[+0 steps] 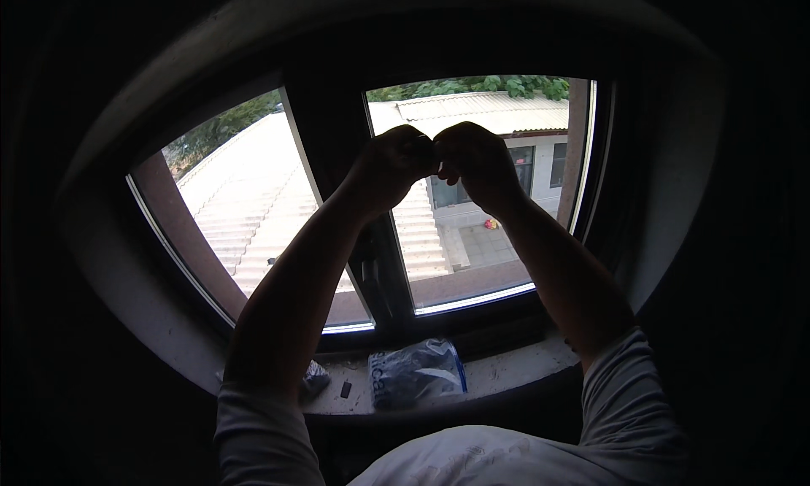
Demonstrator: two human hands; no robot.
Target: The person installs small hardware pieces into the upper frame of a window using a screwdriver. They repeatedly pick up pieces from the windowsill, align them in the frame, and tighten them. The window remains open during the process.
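Both my arms reach up in front of a window, dark against the daylight. My left hand [392, 165] is closed, its fingers curled toward the right hand. Close against it, my right hand [478, 165] is closed too, fingertips bent inward. The two hands meet in front of the right pane's upper left part. Something small and dark seems to sit between the fingertips, but the shadow hides what it is. Behind the left hand runs the dark middle post [329, 140] of the window frame.
On the sill [498, 372] lies a clear plastic bag [418, 374] with a blue edge and dark contents. Left of it are a small dark block [346, 390] and another small bag [315, 380] partly behind my left arm. A window handle [369, 272] sits on the middle post.
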